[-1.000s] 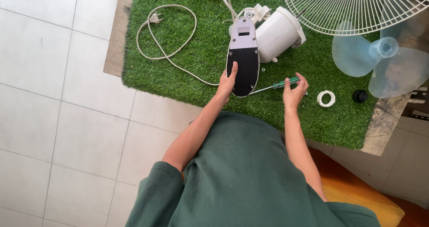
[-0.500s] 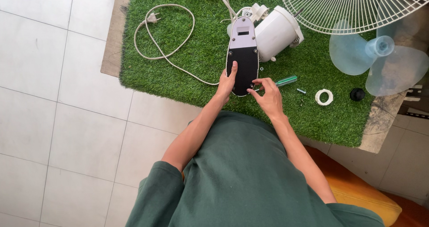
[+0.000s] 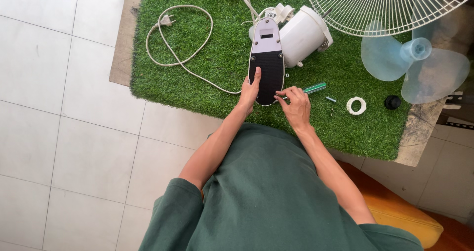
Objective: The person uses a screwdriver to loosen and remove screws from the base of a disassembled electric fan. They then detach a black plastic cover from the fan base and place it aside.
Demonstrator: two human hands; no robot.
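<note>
Left hand: the left hand (image 3: 250,89) lies flat on the black underside of the fan base (image 3: 267,63), fingers stretched up along it, not wrapped around anything, just pressing it down.

Right hand: the right hand (image 3: 296,106) sits at the near right edge of the base with its fingertips (image 3: 280,94) pinched together on something tiny. Honestly can't tell what it is, too small. The pinch looks narrow and tight.

Fan base: long oval thing, pale top part and dark plate, lying bottom-up in the middle of the green turf mat (image 3: 197,73), narrow end pointing at the far edge.

Motor housing: the white motor housing (image 3: 302,35) lies on its side just right of the base, touching or nearly touching it.

Screwdriver: a green-handled screwdriver (image 3: 314,88) lies on the mat just past the right hand, toward the right.

Small parts: a small screw (image 3: 331,99), a white ring (image 3: 356,105) and a black cap (image 3: 392,102) sit in a row toward the right edge of the mat.

Blade and guard: the translucent blue fan blade (image 3: 419,66) rests at the right edge, with the white wire guard (image 3: 375,6) over the far right corner.

Cord: the power cord (image 3: 182,38) loops across the left part of the mat, plug near the far left corner.
</note>
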